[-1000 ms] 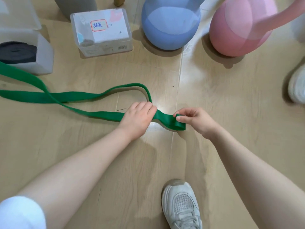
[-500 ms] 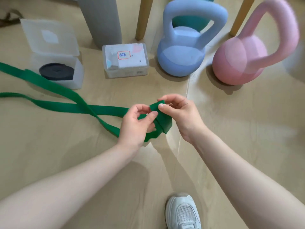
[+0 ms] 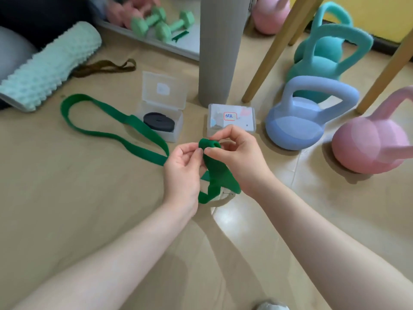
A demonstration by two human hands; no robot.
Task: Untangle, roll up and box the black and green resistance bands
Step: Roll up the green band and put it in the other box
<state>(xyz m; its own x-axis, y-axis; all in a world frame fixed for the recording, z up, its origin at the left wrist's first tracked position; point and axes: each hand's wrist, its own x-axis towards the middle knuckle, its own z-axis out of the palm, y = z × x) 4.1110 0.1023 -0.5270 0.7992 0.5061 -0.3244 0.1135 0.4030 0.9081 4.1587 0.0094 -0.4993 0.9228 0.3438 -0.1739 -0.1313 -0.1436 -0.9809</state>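
Note:
The green resistance band (image 3: 125,128) lies in a long loop on the wooden floor to the left, and its near end is lifted between my hands. My left hand (image 3: 182,173) and my right hand (image 3: 240,159) both pinch that folded end, which curls over at the top. The black band (image 3: 158,121) sits rolled up inside an open clear plastic box (image 3: 176,128) with its lid up. A second clear box (image 3: 231,118), closed and labelled, stands just behind my right hand.
Blue (image 3: 297,121), pink (image 3: 371,144) and teal (image 3: 321,61) kettlebells stand to the right among wooden legs (image 3: 274,52). A grey post (image 3: 219,50) rises behind the boxes. A mint foam roller (image 3: 49,66), a brown band (image 3: 105,66) and green dumbbells (image 3: 161,22) lie far left.
Both hands have raised the green band's end off the floor and folded it over. The view has tilted up, and the band's long loop has been drawn nearer.

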